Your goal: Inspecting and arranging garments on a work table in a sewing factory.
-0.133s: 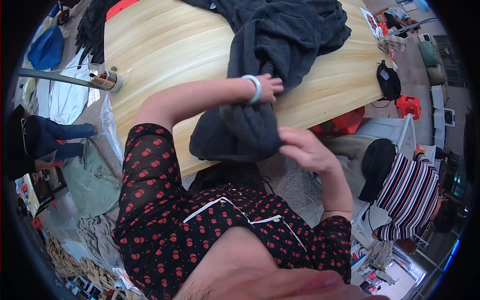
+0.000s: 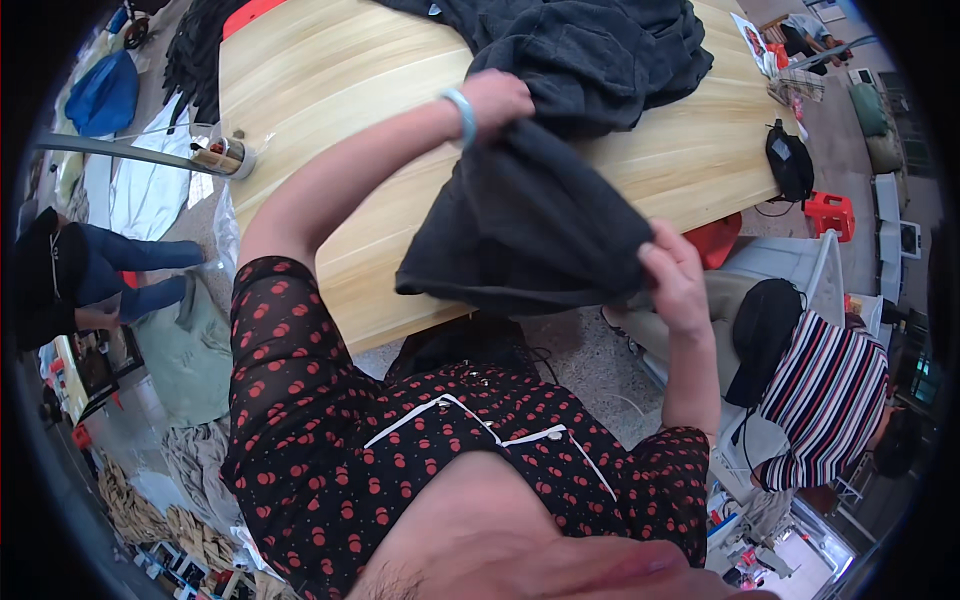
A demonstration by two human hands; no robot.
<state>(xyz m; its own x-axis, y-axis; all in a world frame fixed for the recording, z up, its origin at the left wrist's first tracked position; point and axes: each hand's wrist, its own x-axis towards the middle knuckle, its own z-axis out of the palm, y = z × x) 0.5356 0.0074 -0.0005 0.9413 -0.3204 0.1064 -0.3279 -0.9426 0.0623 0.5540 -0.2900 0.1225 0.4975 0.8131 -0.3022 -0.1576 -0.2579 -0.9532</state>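
Note:
A charcoal-dark garment [image 2: 530, 230] of thick cloth hangs stretched between my hands over the near edge of the table. My left hand [image 2: 500, 98], a pale bangle at its wrist, grips the cloth at its upper corner. Closed on the right-hand edge of the same cloth is my right hand [image 2: 678, 278], thumb against the fingers. More dark cloth [image 2: 590, 60] lies bunched on the table just beyond my left hand. Whether it is one piece with the part I hold, I cannot tell.
The pale wood-grain table [image 2: 330, 110] spreads ahead. A tub of tools [image 2: 228, 158] stands at its left edge, a small black bag [image 2: 790, 162] at its right. A person in a striped top [image 2: 825, 395] sits to the right; another in jeans [image 2: 140, 265] is at the left.
My left hand has lifted away and to the left, now gripping the cloth it lay on. My right hand has pulled outward to the right, and the cloth has opened into a wide, taut sheet.

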